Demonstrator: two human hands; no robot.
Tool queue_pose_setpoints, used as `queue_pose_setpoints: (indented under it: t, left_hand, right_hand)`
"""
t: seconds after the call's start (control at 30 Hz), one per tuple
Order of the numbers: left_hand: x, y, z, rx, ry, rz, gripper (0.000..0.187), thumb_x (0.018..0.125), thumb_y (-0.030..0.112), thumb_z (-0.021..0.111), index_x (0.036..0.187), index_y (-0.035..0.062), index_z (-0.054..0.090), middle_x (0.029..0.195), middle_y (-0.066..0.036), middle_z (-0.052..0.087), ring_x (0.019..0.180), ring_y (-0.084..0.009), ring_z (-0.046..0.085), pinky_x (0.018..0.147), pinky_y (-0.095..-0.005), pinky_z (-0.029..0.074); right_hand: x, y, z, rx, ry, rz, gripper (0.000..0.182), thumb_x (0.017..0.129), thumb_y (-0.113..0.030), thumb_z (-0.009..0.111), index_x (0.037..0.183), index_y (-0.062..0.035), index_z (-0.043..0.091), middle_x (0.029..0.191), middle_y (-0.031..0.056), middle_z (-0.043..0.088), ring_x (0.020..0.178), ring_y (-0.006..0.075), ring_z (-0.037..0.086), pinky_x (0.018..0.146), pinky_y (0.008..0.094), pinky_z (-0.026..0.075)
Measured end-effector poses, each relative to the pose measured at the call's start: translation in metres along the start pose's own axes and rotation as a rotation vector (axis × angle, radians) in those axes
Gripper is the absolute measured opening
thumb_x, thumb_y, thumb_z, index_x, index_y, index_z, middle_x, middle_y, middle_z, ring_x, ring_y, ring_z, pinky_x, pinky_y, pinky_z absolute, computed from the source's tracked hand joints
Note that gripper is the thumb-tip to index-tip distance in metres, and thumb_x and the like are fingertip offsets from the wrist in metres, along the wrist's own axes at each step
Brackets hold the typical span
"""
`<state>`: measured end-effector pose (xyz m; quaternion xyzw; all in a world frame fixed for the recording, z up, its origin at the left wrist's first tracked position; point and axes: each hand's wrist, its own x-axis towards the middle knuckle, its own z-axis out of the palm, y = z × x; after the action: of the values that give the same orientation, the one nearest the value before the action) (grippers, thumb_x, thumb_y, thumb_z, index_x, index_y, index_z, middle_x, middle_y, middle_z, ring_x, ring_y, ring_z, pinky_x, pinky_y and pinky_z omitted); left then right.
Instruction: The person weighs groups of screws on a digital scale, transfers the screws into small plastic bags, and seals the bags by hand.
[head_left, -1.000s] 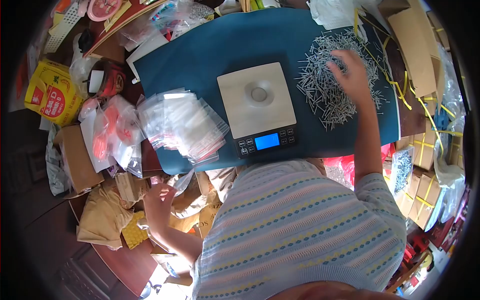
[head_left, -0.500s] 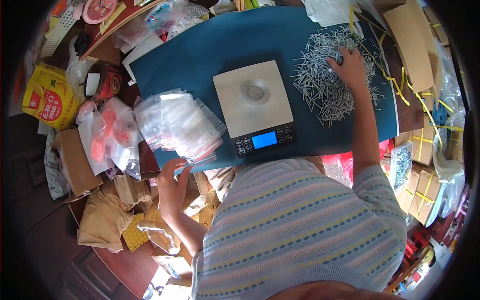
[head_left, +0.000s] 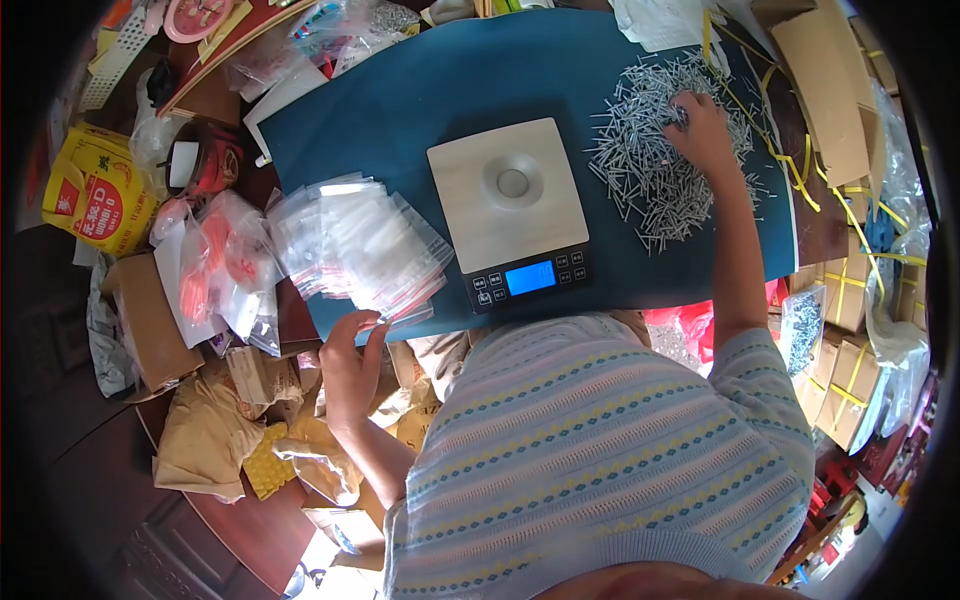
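Observation:
A wide pile of silver screws or nails lies on the right of the dark teal mat. My right hand is in the upper part of this pile, its fingers curled over some of the pieces. Clear zip bags with red edges lie spread at the left of the mat. At their lower edge is my left hand, thumb and forefinger close together at a bag's corner. Between bags and pile stands a digital scale with a bare plate and a lit blue display.
Left of the mat are a yellow bag, a dark red container, bags with red items and an open carton. Cardboard, yellow straps and a bag of screws are at right. A white plastic bag touches the top edge.
My right hand has shifted slightly and its fingers have curled inward among the metal pieces. My left hand has moved slightly up and right, its thumb and forefinger nearer the bag corner.

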<state>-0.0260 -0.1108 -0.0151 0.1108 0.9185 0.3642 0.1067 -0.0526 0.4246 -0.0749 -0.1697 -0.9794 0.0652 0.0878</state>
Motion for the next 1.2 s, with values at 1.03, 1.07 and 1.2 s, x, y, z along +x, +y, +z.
queue_pose_setpoints:
  t: [1.03,1.07,1.2]
  left_hand:
    - [0.005,0.011,0.013,-0.028,-0.011,0.055,0.014,0.086,0.010,0.066,0.094,-0.0011,0.064,0.091,-0.016,0.066,0.081,-0.0295,0.066,0.071,-0.0349,0.050]
    - [0.005,0.011,0.012,-0.024,-0.013,0.056,0.015,0.086,0.011,0.066,0.094,-0.0011,0.064,0.091,-0.016,0.066,0.081,-0.0295,0.066,0.071,-0.0349,0.050]
    - [0.007,0.013,0.013,-0.018,-0.021,0.077,0.015,0.086,0.010,0.067,0.094,-0.0013,0.064,0.090,-0.016,0.066,0.081,-0.0296,0.065,0.071,-0.0352,0.050]
  right_hand:
    - [0.007,0.008,-0.027,0.323,-0.108,-0.112,0.031,0.062,-0.013,0.073,0.092,-0.0072,0.066,0.091,0.0114,0.064,0.084,0.0255,0.062,0.076,0.0353,0.049]
    - [0.007,0.012,-0.029,0.364,-0.093,-0.090,0.031,0.062,-0.013,0.072,0.093,-0.0075,0.067,0.088,0.0096,0.065,0.080,0.0224,0.062,0.074,0.0334,0.049]
    - [0.013,0.028,-0.045,0.591,-0.176,0.059,0.033,0.066,-0.013,0.073,0.099,-0.0076,0.069,0.074,0.0017,0.063,0.066,0.0100,0.057,0.061,0.0256,0.046]
